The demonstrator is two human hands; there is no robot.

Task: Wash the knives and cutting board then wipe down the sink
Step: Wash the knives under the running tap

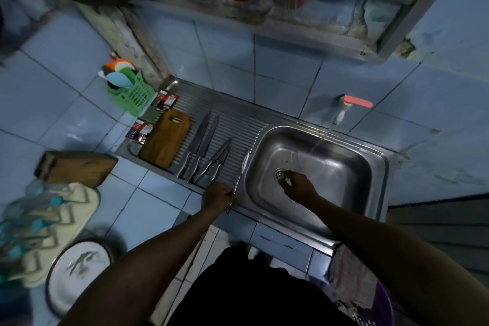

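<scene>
**Hands at the sink, one knife lifted**

Both forearms reach in from the bottom edge. Left hand (217, 195) has its fingers curled tight round the handle of a knife (241, 173), blade pointing away along the ribbed drainboard (239, 124) just beside the basin. Right hand (297, 185) sits low in the sink (344, 167) by the drain (279, 173), fingers bunched on something small, possibly a scrubber; the dim light blurs it. Four more knives (205, 149) lie side by side on the drainboard, next to the wooden cutting board (166, 137). Water runs from the tap (344, 108).
</scene>
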